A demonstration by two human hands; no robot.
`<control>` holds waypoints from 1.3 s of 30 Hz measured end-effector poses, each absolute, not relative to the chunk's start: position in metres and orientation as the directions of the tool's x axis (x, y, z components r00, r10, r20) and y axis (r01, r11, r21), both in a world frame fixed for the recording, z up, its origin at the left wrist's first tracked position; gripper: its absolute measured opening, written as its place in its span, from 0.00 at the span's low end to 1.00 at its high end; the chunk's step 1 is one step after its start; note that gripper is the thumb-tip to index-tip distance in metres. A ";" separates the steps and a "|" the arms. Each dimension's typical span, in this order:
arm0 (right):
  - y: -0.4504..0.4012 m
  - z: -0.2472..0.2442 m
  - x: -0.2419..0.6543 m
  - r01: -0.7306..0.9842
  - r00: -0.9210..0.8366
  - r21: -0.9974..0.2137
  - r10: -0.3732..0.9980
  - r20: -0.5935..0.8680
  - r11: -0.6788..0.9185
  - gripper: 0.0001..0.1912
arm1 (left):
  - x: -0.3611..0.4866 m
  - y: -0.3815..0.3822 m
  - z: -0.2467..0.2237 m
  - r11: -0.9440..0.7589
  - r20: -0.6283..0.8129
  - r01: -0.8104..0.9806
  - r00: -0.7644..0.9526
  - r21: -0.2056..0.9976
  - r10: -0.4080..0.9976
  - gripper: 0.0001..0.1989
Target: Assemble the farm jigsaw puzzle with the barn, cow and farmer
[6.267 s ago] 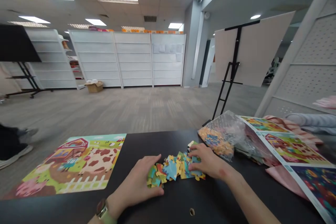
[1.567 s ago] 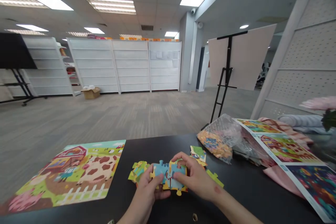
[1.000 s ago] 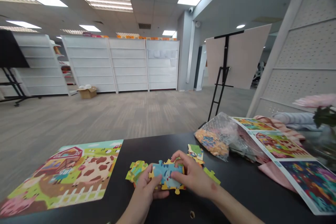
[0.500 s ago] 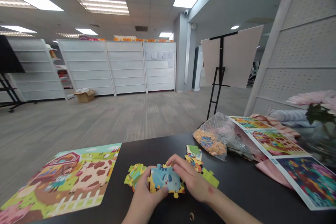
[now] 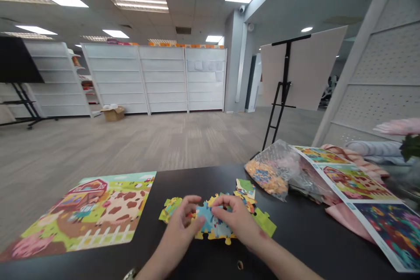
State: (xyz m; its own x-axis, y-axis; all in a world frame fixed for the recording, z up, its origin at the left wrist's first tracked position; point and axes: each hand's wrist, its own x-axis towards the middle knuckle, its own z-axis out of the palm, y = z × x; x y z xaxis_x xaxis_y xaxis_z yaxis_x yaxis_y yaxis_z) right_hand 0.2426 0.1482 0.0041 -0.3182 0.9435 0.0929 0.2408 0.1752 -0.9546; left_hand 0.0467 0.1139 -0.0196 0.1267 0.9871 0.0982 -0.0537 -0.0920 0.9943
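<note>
At the near edge of a black table [image 5: 295,245], a person's left hand [image 5: 177,227] and right hand [image 5: 238,221] close over joined jigsaw pieces [image 5: 213,235], fingers curled down from either side and gripping them. The joined jigsaw pieces lie flat just beyond a small hole in the tabletop [image 5: 240,264], their long axis running sideways, roughly parallel to the table edge. A knobbed yellow border faces the person, and a sky-blue picture area, partly hidden by the fingers, fills the middle. A green-and-yellow cluster of pieces [image 5: 171,209] sits just left of the left hand, a green piece [image 5: 265,222] lies just beside the right hand, and a small stack of pieces [image 5: 245,190] rests beyond. A wristband [image 5: 130,274] circles the left wrist. To the left lies a farmyard puzzle [image 5: 88,214] showing a barn and a spotted cow; to the right, a clear plastic bag of pieces [image 5: 271,170] sits beside printed picture sheets [image 5: 354,183] on pink cloth [image 5: 344,223]. Beyond stand a black easel [image 5: 285,70] and white shelving [image 5: 160,78].
</note>
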 end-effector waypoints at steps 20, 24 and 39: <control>0.107 0.012 0.246 0.553 -0.652 -0.604 0.749 0.116 0.574 0.15 | -0.003 0.134 -0.018 -0.429 0.343 0.746 0.281 0.510 0.896 0.16; 0.113 0.038 0.265 0.542 -0.756 -0.623 0.650 -0.070 0.564 0.24 | -0.004 0.127 0.000 -0.464 0.317 0.729 0.344 0.503 0.884 0.14; 0.149 0.048 0.302 0.656 -0.624 -0.524 0.781 0.027 0.543 0.22 | 0.010 0.106 0.019 -0.529 0.169 0.573 0.563 0.626 0.809 0.02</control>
State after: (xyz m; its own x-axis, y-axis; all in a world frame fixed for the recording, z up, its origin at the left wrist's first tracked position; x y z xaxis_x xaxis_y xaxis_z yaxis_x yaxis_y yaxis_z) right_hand 0.3024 0.1489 0.0476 -0.6242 0.7808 0.0268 0.6562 0.5426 -0.5244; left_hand 0.0100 0.1065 0.0191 0.5629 0.8090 0.1693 0.5727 -0.5295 0.6258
